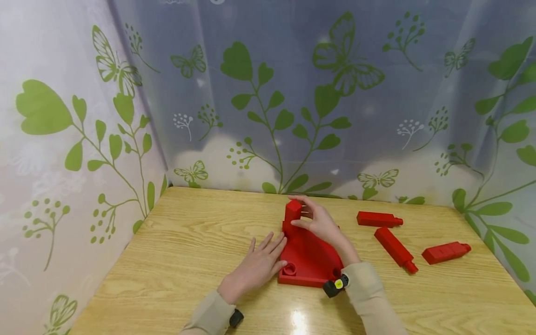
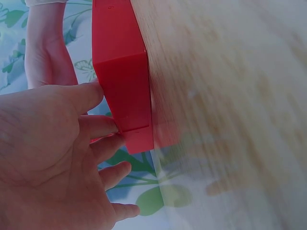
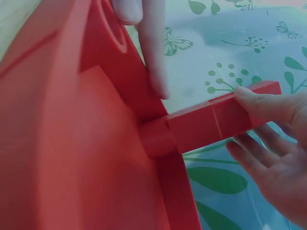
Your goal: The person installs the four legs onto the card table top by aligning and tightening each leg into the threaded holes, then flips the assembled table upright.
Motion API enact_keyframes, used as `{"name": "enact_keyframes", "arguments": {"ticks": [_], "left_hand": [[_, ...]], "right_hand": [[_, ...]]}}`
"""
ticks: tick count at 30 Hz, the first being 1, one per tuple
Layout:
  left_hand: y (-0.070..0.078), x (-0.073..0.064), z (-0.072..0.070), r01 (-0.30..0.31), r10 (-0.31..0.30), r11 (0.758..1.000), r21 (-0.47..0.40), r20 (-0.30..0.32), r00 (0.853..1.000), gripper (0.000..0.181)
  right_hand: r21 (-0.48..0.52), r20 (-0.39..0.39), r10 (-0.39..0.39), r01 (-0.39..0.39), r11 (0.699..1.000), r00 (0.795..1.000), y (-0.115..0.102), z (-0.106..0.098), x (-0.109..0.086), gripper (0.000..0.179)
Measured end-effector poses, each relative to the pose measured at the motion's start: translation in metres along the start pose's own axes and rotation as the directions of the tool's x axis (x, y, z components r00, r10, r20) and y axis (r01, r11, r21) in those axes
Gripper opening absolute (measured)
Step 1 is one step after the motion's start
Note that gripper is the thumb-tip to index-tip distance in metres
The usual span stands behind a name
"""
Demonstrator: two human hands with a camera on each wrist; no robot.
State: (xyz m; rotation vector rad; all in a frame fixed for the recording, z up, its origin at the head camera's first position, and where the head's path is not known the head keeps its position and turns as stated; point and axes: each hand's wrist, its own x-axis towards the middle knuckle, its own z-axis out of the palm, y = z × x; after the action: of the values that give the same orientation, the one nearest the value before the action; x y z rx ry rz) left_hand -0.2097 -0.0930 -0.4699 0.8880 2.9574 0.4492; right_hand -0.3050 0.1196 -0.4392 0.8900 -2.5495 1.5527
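Note:
A red plastic base (image 1: 311, 260) with raised rims and round corner sockets lies on the table, sockets facing up. At its far left corner stands a red leg (image 1: 293, 209), upright, its lower end at the socket. My right hand (image 1: 320, 223) grips that leg near the top between thumb and fingers, as the right wrist view shows along the leg (image 3: 206, 122). With fingers spread and fairly straight, my left hand (image 1: 261, 260) touches the left side of the base. In the left wrist view its thumb and fingertips rest against the side wall (image 2: 124, 96).
To the right on the wooden table (image 1: 188, 242) lie three more red legs: one at the back (image 1: 378, 219), one slanting in the middle (image 1: 394, 249) and one farther right (image 1: 445, 252). A patterned curtain (image 1: 268, 93) hangs behind the table.

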Motion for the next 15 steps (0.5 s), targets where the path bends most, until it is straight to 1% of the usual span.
{"name": "enact_keyframes", "arguments": {"ticks": [3,8,11,15], "left_hand": [[0.0,0.0,0.001,0.002,-0.002,1.0,0.003,0.002,1.0,0.06],[0.0,0.0,0.0,0.004,-0.004,1.0,0.002,0.001,1.0,0.06],[0.001,-0.001,-0.001,0.002,-0.002,1.0,-0.002,0.002,1.0,0.06],[0.002,-0.002,-0.003,-0.002,0.002,1.0,-0.006,0.0,1.0,0.06]], "right_hand": [[-0.054,-0.065,0.003,-0.007,0.999,0.998,-0.001,0.006,0.001,0.063],[-0.09,-0.145,-0.002,-0.011,0.996,0.989,0.001,0.014,0.003,0.058],[-0.102,-0.168,0.004,-0.022,0.995,0.986,0.002,0.018,0.004,0.055],[-0.107,-0.179,0.02,-0.04,0.994,0.984,0.003,0.02,0.004,0.055]]}}
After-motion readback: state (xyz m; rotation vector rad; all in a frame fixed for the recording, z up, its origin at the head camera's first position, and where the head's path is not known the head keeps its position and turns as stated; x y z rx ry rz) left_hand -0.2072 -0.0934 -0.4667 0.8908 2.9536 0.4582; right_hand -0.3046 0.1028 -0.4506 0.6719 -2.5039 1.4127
